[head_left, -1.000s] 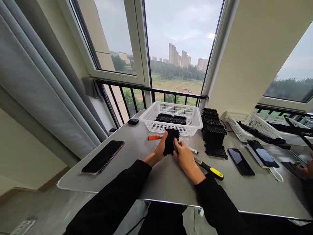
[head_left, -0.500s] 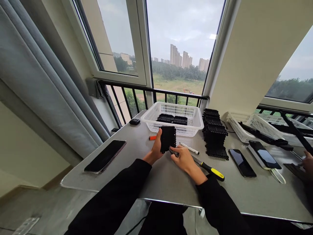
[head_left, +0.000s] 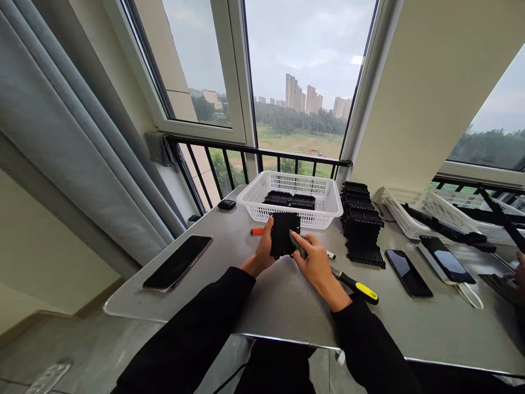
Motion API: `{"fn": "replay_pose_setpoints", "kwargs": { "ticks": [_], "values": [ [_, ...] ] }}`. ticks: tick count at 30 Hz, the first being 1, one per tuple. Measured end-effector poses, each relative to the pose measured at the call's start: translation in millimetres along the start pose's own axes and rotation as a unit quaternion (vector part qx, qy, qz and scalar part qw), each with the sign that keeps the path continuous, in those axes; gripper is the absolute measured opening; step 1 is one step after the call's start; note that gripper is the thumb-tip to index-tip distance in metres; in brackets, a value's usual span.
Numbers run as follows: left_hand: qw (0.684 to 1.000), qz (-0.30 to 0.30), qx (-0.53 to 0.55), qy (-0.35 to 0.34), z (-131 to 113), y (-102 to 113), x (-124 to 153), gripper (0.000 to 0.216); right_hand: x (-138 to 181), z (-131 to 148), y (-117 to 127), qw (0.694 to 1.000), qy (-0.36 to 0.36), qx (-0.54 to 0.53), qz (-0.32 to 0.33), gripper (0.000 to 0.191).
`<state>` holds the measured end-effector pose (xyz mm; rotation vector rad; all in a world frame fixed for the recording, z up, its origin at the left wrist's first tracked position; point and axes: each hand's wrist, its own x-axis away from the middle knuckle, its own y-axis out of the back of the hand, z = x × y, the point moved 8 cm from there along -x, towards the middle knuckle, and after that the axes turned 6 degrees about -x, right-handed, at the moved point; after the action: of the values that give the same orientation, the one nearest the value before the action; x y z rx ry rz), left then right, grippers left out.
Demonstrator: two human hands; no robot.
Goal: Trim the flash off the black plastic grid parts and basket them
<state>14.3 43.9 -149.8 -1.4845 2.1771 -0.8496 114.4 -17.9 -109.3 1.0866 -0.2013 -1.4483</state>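
Observation:
My left hand is closed on the left side of a black square plastic plate with toothed edges, held tilted up above the table. In my right hand is a small dark grey tool, its kind partly hidden by the fingers. The tool's tip is at the plate's right edge; whether it touches cannot be told. Just beyond lies a white marker, mostly covered by my right hand. A file-like tool with a black and yellow handle lies beside my right wrist. An orange-red object shows left of the plate.
Behind my hands stands a white basket with black plates. To its right is a column of linked black plates. Phones lie on the right, a tablet on the left. Another person's hand shows far right.
The plate has turned to face me more. My right hand has shifted slightly up and right along it with the grey tool, now covering most of the marker.

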Motion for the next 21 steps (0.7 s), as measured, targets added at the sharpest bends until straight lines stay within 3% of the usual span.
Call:
{"fn": "replay_pose_setpoints", "kwargs": {
  "ticks": [4,7,14,18,21],
  "values": [
    [1.0,-0.001,0.008,-0.004,-1,-2,0,0.062,2,15,-10,0.989,0.016,0.112,0.096,0.054],
    [1.0,-0.007,0.016,-0.012,-5,-2,2,0.063,4,21,-17,0.983,0.03,0.127,0.126,0.051],
    [1.0,-0.008,-0.014,-0.005,-9,-2,5,0.064,7,16,-9,0.993,0.037,0.081,0.079,0.03],
    [1.0,-0.006,-0.014,-0.018,-9,-1,2,0.063,5,14,2,0.996,0.024,0.086,0.021,0.043],
    [1.0,-0.006,-0.009,-0.022,-9,1,1,0.063,6,17,-7,0.992,0.059,0.094,0.067,0.046]
  ]
}}
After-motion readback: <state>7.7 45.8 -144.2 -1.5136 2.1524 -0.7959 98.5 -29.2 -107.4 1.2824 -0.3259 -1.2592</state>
